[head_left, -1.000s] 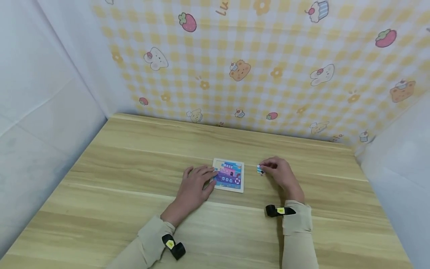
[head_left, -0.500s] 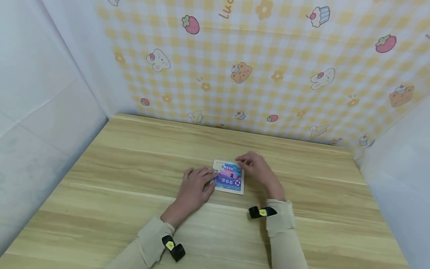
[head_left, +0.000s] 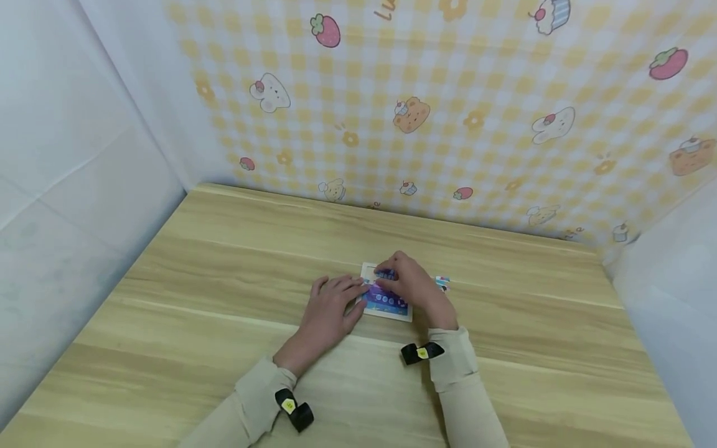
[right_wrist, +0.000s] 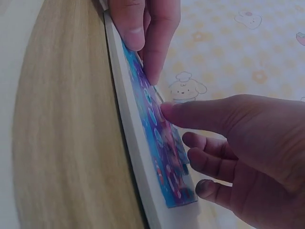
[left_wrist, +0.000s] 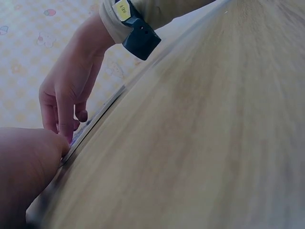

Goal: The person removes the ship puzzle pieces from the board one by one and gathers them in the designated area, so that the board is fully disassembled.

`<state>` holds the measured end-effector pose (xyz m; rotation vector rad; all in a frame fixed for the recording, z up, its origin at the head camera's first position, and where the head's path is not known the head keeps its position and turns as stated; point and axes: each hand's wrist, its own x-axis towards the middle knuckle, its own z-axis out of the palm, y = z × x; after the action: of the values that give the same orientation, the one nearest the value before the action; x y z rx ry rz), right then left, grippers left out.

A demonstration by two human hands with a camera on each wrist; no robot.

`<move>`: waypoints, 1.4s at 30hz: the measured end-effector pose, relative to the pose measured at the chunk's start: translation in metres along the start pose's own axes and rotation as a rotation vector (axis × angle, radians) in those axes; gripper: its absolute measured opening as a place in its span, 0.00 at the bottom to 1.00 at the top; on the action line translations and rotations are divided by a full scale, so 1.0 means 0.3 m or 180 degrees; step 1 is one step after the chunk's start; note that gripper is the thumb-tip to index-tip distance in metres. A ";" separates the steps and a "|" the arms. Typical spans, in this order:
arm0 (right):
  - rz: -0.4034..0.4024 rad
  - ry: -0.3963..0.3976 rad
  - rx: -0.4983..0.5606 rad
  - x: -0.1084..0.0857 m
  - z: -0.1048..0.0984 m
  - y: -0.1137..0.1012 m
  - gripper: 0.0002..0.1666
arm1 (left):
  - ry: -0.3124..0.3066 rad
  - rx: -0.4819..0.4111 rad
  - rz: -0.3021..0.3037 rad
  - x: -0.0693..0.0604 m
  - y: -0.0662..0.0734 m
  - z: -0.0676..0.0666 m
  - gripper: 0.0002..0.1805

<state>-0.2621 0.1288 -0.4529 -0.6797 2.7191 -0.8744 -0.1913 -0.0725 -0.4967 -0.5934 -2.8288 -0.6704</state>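
One square white tray (right_wrist: 127, 105) lies on the pale wood-grain surface (head_left: 252, 261), filled with blue, purple and pink picture pieces (right_wrist: 155, 124), too small to count; a pale patch shows at its far left corner. One loose blue-and-white piece (head_left: 442, 284) sits to its right. The left hand (head_left: 330, 308) presses the left rim, its grip spread. The right hand (head_left: 413, 283) bends over the picture, grip parted, thumb touching the pieces.

Below the frame's centre, my left fingers (head_left: 348, 283) touch the picture board (head_left: 388, 306) and my right fingers (head_left: 387, 284) bend over it.
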 end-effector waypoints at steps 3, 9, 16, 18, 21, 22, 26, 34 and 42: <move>-0.0027 0.0042 0.0009 0.003 -0.003 -0.003 0.13 | -0.0010 0.0019 0.0005 0.004 0.001 -0.005 0.20; -0.0105 0.0145 0.0031 0.001 -0.003 0.011 0.11 | -0.0038 -0.0016 -0.0022 0.003 0.004 -0.012 0.20; -0.0050 0.0172 0.0322 -0.007 -0.011 0.046 0.15 | -0.0050 -0.0068 -0.0055 -0.004 0.006 -0.009 0.20; 0.0006 0.0226 0.0403 -0.008 -0.014 0.050 0.14 | -0.0046 -0.0084 -0.0063 -0.005 0.007 -0.010 0.20; 0.0060 0.0284 0.0521 -0.011 -0.016 0.056 0.10 | -0.0062 -0.0076 -0.0070 -0.004 0.008 -0.010 0.20; 0.0070 0.0299 0.0556 -0.011 -0.016 0.058 0.09 | -0.0067 -0.0073 -0.0071 -0.004 0.008 -0.010 0.20; 0.0103 0.0362 0.0730 -0.011 -0.013 0.071 0.08 | -0.0073 -0.0059 -0.0074 -0.003 0.007 -0.008 0.20; 0.0190 0.0639 0.1010 -0.052 -0.053 0.107 0.11 | -0.0090 -0.0097 -0.0104 0.000 0.017 0.001 0.20; 0.0683 0.1336 0.1265 -0.243 -0.193 0.276 0.18 | -0.0081 -0.0144 -0.0116 -0.002 0.012 -0.006 0.20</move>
<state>-0.2474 0.2527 -0.4518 -0.1300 2.7472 -1.5846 -0.1892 -0.0706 -0.4937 -0.5630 -2.8612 -0.7404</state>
